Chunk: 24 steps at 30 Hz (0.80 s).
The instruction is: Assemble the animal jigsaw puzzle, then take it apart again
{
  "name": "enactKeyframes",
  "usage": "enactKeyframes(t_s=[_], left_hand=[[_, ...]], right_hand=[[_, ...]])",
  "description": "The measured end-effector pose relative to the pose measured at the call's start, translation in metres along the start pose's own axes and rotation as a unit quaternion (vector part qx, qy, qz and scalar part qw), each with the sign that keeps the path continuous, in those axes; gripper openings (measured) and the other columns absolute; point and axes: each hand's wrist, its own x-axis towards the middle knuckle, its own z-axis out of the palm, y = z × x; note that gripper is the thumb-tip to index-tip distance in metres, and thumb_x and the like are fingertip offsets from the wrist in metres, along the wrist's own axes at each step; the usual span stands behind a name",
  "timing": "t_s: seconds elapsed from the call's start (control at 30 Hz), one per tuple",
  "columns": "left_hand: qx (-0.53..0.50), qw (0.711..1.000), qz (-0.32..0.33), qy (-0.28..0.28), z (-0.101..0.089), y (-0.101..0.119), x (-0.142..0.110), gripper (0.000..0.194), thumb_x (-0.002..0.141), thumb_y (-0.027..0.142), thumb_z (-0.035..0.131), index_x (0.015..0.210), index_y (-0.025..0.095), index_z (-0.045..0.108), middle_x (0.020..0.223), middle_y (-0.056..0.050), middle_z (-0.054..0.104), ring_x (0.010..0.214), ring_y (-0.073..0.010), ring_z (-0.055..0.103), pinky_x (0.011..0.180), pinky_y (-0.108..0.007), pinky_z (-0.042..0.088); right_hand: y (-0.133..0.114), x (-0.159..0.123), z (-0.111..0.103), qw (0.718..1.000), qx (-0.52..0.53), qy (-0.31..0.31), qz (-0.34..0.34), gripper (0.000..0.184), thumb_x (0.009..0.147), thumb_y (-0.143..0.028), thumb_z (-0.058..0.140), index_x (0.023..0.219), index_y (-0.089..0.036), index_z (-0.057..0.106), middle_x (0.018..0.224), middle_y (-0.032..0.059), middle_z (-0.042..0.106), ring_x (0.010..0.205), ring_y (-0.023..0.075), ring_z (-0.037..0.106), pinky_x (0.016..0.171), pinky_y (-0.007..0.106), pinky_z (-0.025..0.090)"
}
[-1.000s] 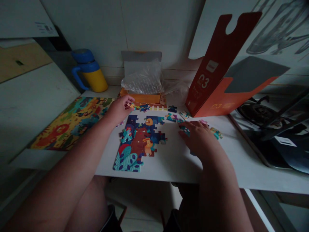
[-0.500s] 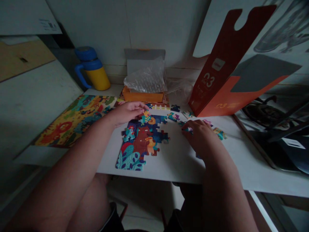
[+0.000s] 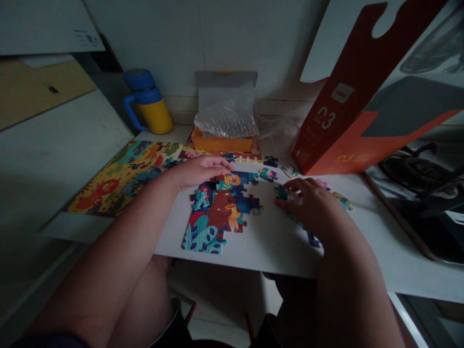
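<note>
A partly joined jigsaw puzzle with blue, red and teal patches lies on the white table. My left hand rests over its top edge, fingers together, fingertips pressing a piece onto the puzzle. My right hand lies to the right of the puzzle, fingers curled over loose pieces. More loose pieces are scattered behind the puzzle.
A colourful picture sheet lies at the left. An orange box with clear plastic stands behind. A blue and yellow jug is at the back left. A tall red carton stands at the right, near a stove.
My left hand brought a piece from the back down onto the puzzle's top edge. My right hand shifted slightly over the loose pieces. The camera view drifted left and down.
</note>
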Motion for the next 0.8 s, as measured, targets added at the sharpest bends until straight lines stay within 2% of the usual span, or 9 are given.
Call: enactKeyframes(t_s=[0.07, 0.17, 0.3, 0.43, 0.63, 0.8], left_hand=[[-0.012, 1.0, 0.0, -0.01, 0.002, 0.002, -0.001, 0.025, 0.096, 0.036, 0.073, 0.117, 0.023, 0.078, 0.121, -0.009, 0.081, 0.095, -0.0189, 0.072, 0.079, -0.031, 0.055], [-0.053, 0.998, -0.02, -0.03, 0.007, 0.003, -0.002, 0.031, 0.095, 0.04, 0.075, 0.121, 0.024, 0.075, 0.126, -0.009, 0.081, 0.09, -0.0175, 0.071, 0.075, -0.029, 0.054], [-0.085, 0.994, -0.015, -0.064, 0.015, 0.002, -0.002, 0.034, 0.094, 0.043, 0.078, 0.122, 0.024, 0.074, 0.129, -0.009, 0.079, 0.091, -0.0166, 0.072, 0.074, -0.028, 0.053], [-0.11, 0.989, -0.022, -0.096, 0.021, 0.001, -0.003, 0.033, 0.095, 0.037, 0.077, 0.125, 0.024, 0.073, 0.128, -0.01, 0.079, 0.097, -0.0184, 0.075, 0.075, -0.028, 0.056], [-0.143, 0.979, -0.04, -0.138, 0.027, 0.003, -0.005, 0.038, 0.095, 0.032, 0.076, 0.132, 0.025, 0.07, 0.112, -0.007, 0.08, 0.083, -0.0165, 0.075, 0.068, -0.026, 0.057], [-0.144, 0.981, -0.042, -0.126, 0.028, 0.002, -0.005, 0.033, 0.098, 0.028, 0.073, 0.131, 0.025, 0.069, 0.11, -0.006, 0.079, 0.081, -0.0132, 0.072, 0.064, -0.022, 0.053]], right_hand=[[-0.009, 0.0, -0.004, 0.999, 0.014, 0.018, -0.025, 0.036, 0.094, -0.048, 0.073, 0.118, -0.021, 0.075, 0.119, 0.015, 0.074, 0.102, 0.0315, 0.072, 0.089, 0.044, 0.054], [-0.033, -0.002, -0.012, 0.997, 0.059, 0.026, -0.045, 0.029, 0.099, -0.045, 0.068, 0.115, -0.021, 0.076, 0.114, 0.012, 0.078, 0.095, 0.0278, 0.074, 0.087, 0.041, 0.054], [-0.071, -0.006, -0.015, 0.99, 0.134, -0.016, -0.043, 0.023, 0.1, -0.039, 0.067, 0.114, -0.023, 0.075, 0.102, 0.0062, 0.079, 0.079, 0.0213, 0.072, 0.072, 0.034, 0.051], [-0.096, -0.007, -0.006, 0.984, 0.168, -0.04, -0.032, 0.031, 0.098, -0.036, 0.068, 0.127, -0.022, 0.07, 0.106, 0.0069, 0.08, 0.08, 0.0217, 0.073, 0.068, 0.033, 0.049], [-0.11, -0.005, 0.003, 0.987, 0.145, -0.054, -0.036, 0.038, 0.094, -0.032, 0.072, 0.13, -0.022, 0.071, 0.115, 0.0128, 0.08, 0.093, 0.029, 0.076, 0.077, 0.039, 0.054], [-0.106, -0.005, 0.004, 0.987, 0.126, -0.04, -0.092, 0.046, 0.089, -0.032, 0.081, 0.133, -0.021, 0.072, 0.129, 0.0153, 0.073, 0.106, 0.0314, 0.074, 0.087, 0.044, 0.058]])
